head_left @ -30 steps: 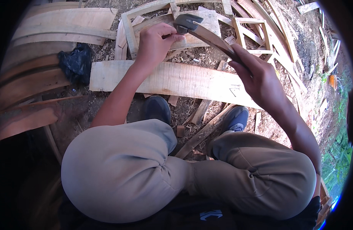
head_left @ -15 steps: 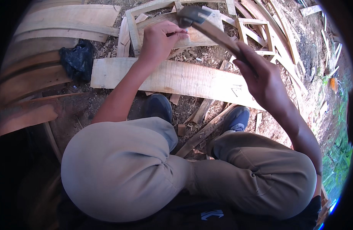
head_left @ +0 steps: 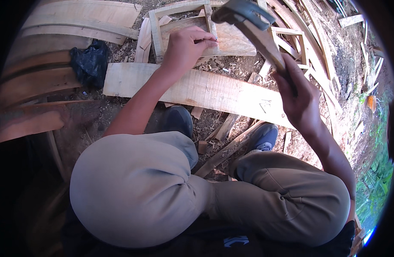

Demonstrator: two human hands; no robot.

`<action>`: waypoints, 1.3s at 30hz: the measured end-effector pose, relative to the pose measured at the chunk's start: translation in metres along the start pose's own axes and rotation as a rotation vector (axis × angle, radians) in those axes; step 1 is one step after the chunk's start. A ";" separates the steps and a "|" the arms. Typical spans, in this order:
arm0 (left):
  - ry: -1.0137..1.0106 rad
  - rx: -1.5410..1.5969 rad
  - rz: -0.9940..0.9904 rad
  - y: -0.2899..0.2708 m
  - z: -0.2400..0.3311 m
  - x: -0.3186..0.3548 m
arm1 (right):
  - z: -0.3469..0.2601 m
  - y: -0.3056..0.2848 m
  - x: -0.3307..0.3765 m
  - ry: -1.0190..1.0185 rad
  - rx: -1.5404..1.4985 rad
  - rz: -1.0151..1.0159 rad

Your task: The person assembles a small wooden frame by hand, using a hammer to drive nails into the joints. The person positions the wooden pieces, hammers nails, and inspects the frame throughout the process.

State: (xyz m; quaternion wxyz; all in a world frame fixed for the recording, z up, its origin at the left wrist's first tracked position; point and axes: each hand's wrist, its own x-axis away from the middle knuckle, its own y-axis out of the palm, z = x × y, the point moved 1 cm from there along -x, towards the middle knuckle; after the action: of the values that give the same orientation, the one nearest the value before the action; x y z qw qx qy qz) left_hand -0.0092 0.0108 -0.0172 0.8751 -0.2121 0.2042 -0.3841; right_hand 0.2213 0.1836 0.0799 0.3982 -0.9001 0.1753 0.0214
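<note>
Right hand point(head_left: 300, 95): fingers wrapped around the lower end of a wooden-handled hammer point(head_left: 252, 30), whose dark metal head is raised at the top of the head view, above and just right of the left hand's fingers.

Left hand point(head_left: 185, 48): fingertips pressed together in a pinch against the inner edge of a small wooden frame point(head_left: 162, 25); what they pinch is too small to tell, possibly a nail.

Small wooden frame: lies on the ground beyond a long pale plank point(head_left: 197, 88), amid sawdust and offcuts.

Black plastic bag point(head_left: 89, 61): left of the plank, well apart from both hands.

Dark shoe point(head_left: 176, 121) and blue shoe point(head_left: 263, 136): planted just below the plank.

Risks, as judged:
- Hammer head hangs near the pinching fingers; a stroke slightly off line would land on them.
- The frame rests on loose chips; a blow could make it skid or tilt, sending the hammer aside.
- A grip low on the handle gives force but less control.
</note>
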 end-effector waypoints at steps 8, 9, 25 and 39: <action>0.013 -0.070 -0.007 -0.002 0.002 0.005 | -0.002 0.002 0.004 -0.001 -0.006 0.000; 0.004 -0.051 -0.012 0.000 0.004 0.001 | 0.003 0.002 0.003 -0.017 0.026 -0.055; -0.113 -0.024 -0.140 -0.010 0.021 -0.002 | 0.006 -0.022 -0.003 0.240 0.001 0.025; 0.114 -0.022 -0.023 0.004 0.005 0.007 | 0.008 -0.003 0.005 0.177 -0.119 -0.081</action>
State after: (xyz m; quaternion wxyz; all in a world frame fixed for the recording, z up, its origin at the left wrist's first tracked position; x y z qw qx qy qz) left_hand 0.0005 0.0091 -0.0163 0.8552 -0.2017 0.2553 -0.4035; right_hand 0.2283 0.1895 0.0756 0.3276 -0.9268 0.1720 -0.0640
